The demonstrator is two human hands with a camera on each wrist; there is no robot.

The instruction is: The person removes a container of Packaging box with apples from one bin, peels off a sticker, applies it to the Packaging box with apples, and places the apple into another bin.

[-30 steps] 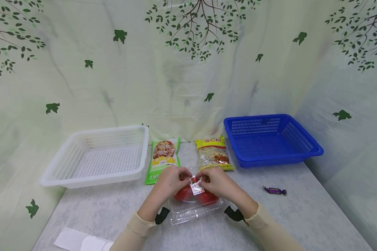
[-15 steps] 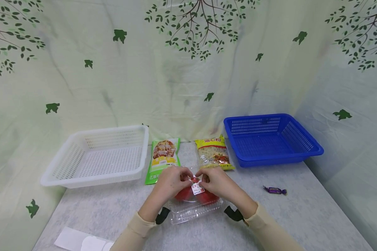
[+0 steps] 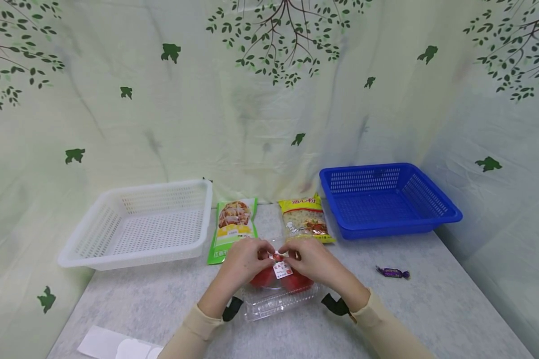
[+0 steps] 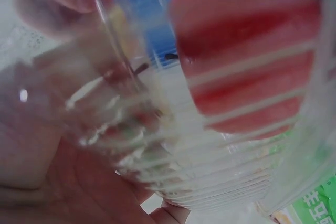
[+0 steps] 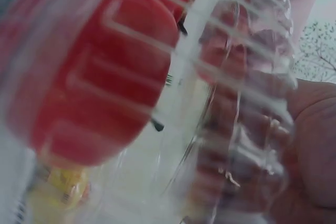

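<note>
Box [image 3: 274, 305] slants away rightward; long axis unclear; left fingers [image 3: 265, 245], right fingers [image 3: 289, 244] pinch it

Clear ribbed container [image 4: 210, 174] hogging the middle, blurry red fruit [image 4: 247, 51] inside around 2 o'clock. Person's left hand [image 4: 79, 182] grips it around 7 o'clock, green packet [image 4: 316, 204] pokes in at 4.
</note>
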